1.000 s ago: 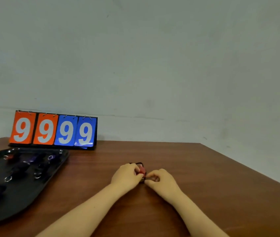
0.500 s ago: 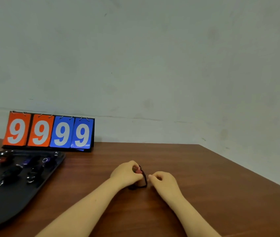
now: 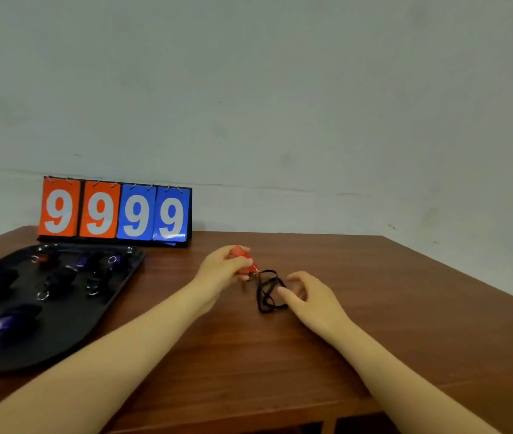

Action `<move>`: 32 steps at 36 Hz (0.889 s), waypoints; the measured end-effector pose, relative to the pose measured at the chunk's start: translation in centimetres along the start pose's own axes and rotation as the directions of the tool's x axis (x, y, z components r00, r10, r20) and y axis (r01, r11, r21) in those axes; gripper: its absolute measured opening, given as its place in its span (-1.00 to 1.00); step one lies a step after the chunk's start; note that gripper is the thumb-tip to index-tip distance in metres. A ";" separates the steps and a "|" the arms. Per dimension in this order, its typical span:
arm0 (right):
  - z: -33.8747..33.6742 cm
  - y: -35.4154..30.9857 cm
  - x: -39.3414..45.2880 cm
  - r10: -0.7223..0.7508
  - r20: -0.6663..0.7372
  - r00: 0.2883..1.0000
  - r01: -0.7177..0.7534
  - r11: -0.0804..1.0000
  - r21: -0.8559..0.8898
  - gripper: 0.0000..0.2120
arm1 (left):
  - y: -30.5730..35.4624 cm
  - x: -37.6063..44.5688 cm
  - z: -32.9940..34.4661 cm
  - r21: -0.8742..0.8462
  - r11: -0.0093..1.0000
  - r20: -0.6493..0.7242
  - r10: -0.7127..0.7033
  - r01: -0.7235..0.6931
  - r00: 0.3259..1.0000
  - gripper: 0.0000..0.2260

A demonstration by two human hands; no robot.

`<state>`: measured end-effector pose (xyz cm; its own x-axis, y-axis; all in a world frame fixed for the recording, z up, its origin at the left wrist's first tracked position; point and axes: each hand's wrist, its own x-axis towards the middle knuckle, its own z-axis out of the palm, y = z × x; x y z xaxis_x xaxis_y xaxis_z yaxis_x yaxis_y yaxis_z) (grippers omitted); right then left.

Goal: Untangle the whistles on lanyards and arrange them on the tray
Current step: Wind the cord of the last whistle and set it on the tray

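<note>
On wood, looped black cord (image 3: 268, 291).

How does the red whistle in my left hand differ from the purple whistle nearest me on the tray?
The red whistle is gripped by the left hand above the table; the purple whistle lies on the black tray. The red one's black lanyard trails in loose loops on the wood, by the right hand; the purple one's cord sits bundled beside it. Both have a dark cord.
</note>
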<state>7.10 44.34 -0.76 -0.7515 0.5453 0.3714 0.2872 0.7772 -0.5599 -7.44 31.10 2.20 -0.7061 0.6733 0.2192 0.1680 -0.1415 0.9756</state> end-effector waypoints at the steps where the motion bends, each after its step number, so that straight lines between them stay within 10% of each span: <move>1: 0.3 -0.4 0.0 -0.060 0.012 0.998 0.061 0.997 -0.040 -0.62 | -0.1 -0.2 -0.7 -0.063 0.998 -0.007 0.000 0.000 1.000 -0.79; 13: 5.2 -3.9 3.7 -0.306 0.157 0.939 0.341 0.887 -0.310 -0.28 | 1.0 0.9 -3.6 -0.330 0.944 -0.058 -0.010 -0.010 0.998 -0.93; 18: 7.1 -4.9 6.3 -0.285 0.112 0.952 0.302 0.933 -0.194 -0.78 | 1.3 1.0 -3.7 -0.346 0.938 -0.167 -0.035 -0.026 0.985 -0.92; 32: 6.8 -4.8 6.4 -0.309 0.209 0.928 0.340 0.931 -0.131 -0.72 | -0.3 2.1 -3.8 -0.115 0.993 -0.260 -0.026 -0.004 0.965 -0.89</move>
<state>-3.16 41.99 -0.75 -0.9100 0.2003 0.3631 0.0900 0.9502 -0.2985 -11.60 29.74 2.46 -0.8650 0.4645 0.1896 0.0909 -0.2266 0.9697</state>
